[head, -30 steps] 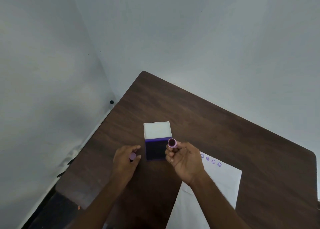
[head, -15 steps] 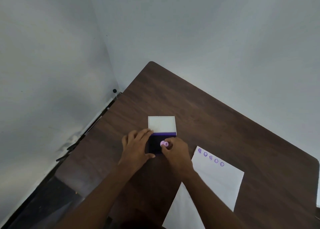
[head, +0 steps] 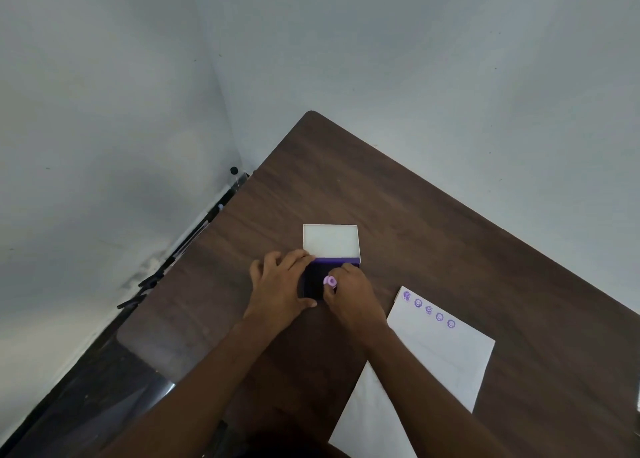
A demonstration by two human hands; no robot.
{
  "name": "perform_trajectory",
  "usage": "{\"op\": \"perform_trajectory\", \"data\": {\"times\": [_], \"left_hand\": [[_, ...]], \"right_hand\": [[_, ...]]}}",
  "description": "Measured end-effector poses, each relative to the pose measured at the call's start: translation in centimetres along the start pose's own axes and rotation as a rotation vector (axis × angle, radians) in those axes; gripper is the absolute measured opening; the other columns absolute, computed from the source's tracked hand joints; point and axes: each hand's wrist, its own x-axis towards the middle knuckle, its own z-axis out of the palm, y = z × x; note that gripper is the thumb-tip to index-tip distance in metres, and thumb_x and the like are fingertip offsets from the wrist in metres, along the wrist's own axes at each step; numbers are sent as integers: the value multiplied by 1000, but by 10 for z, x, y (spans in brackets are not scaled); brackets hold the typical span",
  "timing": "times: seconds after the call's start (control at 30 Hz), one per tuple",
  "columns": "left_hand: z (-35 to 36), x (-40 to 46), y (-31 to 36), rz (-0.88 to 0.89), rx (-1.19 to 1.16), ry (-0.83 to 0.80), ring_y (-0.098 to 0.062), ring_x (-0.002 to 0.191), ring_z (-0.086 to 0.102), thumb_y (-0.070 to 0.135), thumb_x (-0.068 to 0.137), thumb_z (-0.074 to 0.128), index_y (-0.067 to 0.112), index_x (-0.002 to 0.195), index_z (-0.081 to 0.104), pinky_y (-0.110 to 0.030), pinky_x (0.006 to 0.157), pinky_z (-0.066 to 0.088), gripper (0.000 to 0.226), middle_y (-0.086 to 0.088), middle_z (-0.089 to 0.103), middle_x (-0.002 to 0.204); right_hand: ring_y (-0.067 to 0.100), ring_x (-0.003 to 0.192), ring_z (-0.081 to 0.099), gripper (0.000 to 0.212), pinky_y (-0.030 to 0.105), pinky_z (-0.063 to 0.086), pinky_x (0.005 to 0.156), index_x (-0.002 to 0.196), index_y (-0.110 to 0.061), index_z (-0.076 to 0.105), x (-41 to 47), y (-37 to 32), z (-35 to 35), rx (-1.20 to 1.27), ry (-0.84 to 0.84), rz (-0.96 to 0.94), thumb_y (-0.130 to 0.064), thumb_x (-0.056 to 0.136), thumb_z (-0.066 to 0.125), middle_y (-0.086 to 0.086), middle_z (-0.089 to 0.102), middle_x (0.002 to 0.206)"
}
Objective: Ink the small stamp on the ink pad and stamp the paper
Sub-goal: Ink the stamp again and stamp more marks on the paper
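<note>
Pressing down now: the right hand pinches the small pink stamp in closed fingertips, its face on the dark ink pad mid-table. The left hand lies flat with fingers spread, steadying the pad's left edge. The white lid lies open behind. Paper with five purple prints sits toward the table's right edge.

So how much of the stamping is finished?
Five purple marks already sit in a row along the top edge of the paper. Right now the right hand presses the small pink stamp onto the dark ink pad, while the left hand steadies the pad. Left to do: lift the stamp and press it on the paper.
</note>
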Motion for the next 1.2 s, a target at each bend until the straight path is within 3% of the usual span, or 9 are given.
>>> {"op": "perform_trajectory", "data": {"times": [0.53,0.73,0.97,1.03,1.1,1.2], "left_hand": [[-8,3,2,-27,-24,-30,-21,130,34,53,66,78,36,141,35,-46,107,24,88,9,40,147],[-9,2,-1,-27,-23,-12,-22,129,36,53,64,79,36,140,37,-45,106,25,88,9,42,145],[-9,4,-1,-42,-17,-38,-23,128,37,55,63,80,37,140,36,-45,105,28,90,8,42,146],[-12,4,-1,-43,-12,-41,-23,127,38,55,61,80,36,139,38,-45,103,29,91,8,43,145],[-13,4,0,-35,-3,-46,-22,126,38,56,60,80,36,138,38,-45,102,29,91,8,43,145],[-15,1,3,-8,-3,-54,-21,127,37,56,60,79,36,140,34,-45,102,29,94,7,40,147]], "right_hand": [[29,113,56,38,34,40,104,126,-5,53,11,-2,2,64,-99,156,-25,94,58,14,58,131],[26,106,58,31,30,43,98,118,-6,57,12,-6,2,30,-56,126,-26,94,56,13,62,123],[26,112,57,36,31,40,103,125,-7,54,9,-10,0,53,-69,139,-26,94,57,12,60,129],[24,105,60,32,29,44,97,119,-8,58,6,-10,-1,92,-32,146,-27,94,57,11,63,123],[16,89,61,24,23,47,82,107,-11,64,-3,-9,-5,195,81,155,-29,92,58,7,69,108],[8,70,61,16,20,47,66,87,-19,71,-23,-5,-17,546,249,283,-35,85,68,-3,71,82]]}}
